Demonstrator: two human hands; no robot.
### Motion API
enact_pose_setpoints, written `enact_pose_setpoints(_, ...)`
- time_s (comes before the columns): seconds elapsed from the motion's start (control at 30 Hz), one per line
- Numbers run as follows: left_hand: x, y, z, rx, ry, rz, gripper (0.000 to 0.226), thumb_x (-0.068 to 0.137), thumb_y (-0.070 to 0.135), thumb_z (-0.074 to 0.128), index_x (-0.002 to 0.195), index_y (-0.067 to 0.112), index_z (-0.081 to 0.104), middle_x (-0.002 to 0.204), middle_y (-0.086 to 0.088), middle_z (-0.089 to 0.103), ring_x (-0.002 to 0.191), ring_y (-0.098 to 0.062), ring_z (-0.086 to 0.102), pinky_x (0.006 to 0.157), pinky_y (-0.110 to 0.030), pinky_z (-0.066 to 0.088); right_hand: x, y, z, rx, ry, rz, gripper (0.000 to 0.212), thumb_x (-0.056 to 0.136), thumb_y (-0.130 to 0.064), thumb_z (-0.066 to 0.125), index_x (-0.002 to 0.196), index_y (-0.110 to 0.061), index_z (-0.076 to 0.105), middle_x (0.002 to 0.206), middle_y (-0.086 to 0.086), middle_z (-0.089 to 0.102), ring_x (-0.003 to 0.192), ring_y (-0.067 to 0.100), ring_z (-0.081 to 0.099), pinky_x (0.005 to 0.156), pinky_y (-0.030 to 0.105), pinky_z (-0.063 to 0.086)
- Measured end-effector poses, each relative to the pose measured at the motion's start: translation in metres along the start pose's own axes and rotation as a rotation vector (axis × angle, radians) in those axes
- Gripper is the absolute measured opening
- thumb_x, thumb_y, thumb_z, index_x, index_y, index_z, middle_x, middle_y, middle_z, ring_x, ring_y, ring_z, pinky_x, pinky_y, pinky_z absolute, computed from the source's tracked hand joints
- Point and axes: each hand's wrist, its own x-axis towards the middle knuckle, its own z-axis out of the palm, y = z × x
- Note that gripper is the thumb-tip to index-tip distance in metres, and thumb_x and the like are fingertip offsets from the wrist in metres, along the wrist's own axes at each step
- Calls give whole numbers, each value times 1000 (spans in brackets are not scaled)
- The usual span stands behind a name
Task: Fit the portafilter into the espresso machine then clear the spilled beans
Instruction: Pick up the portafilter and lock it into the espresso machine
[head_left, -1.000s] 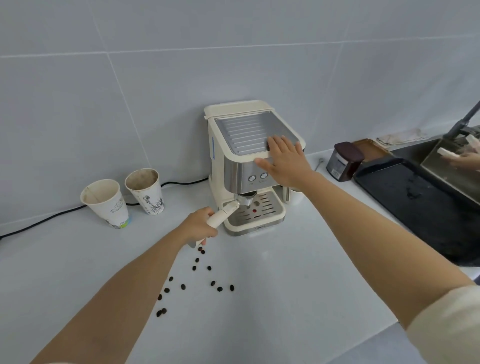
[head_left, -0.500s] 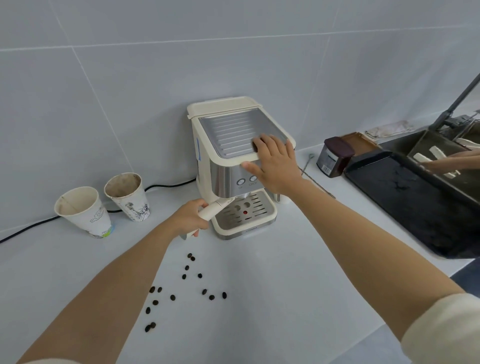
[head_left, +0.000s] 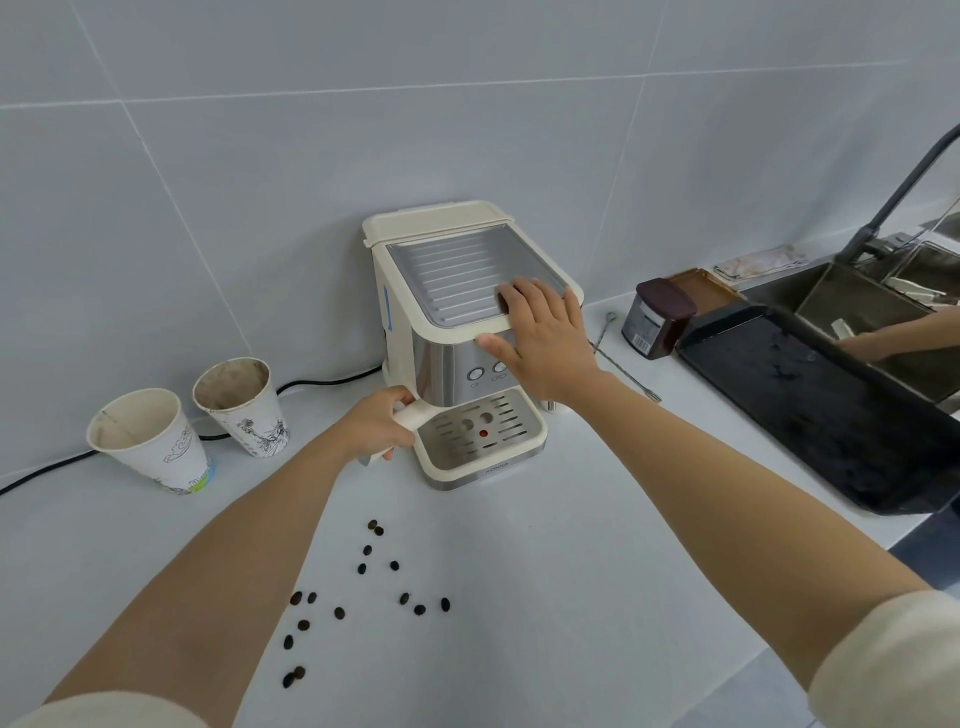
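Observation:
A cream and steel espresso machine (head_left: 441, 291) stands against the tiled wall. My right hand (head_left: 545, 343) lies flat on its top front edge, fingers spread over the ribbed plate. My left hand (head_left: 376, 428) is closed around the cream handle of the portafilter (head_left: 413, 414), which points out to the left from under the machine's front; the filter head is hidden beneath the machine body. Several dark coffee beans (head_left: 363, 587) lie scattered on the white counter (head_left: 519, 597) in front, between my forearms.
Two used paper cups (head_left: 150, 441) (head_left: 241, 405) stand at the left, a black power cord (head_left: 322, 383) behind them. At the right are a long spoon (head_left: 618, 358), a dark canister (head_left: 657, 325), a black tray (head_left: 810, 410) and a sink (head_left: 872, 317) with another person's hand in it.
My left hand stays on the portafilter handle, which has come closer in under the machine's left front. My right hand keeps pressing the top. The view has shifted slightly.

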Motion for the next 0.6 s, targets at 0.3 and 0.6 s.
enact_pose_setpoints(0.3, 1, -9, 1, -44, 3, -20, 41, 75, -6, 59, 112, 10, 50, 97, -13, 51, 52, -17, 50, 44, -21, 42, -2, -1, -3, 6, 5, -9, 65, 92, -53, 28, 143, -14, 18, 153, 6, 20, 143, 24, 10, 118, 47, 1)
enact_pose_setpoints(0.6, -9, -2, 7, -84, 25, -6, 34, 75, -6, 56, 102, 13, 48, 91, -10, 51, 50, -19, 50, 34, -15, 41, -2, -3, -4, 6, 3, -6, 63, 93, -50, 29, 143, -14, 19, 153, 6, 21, 143, 23, 10, 117, 46, 1)
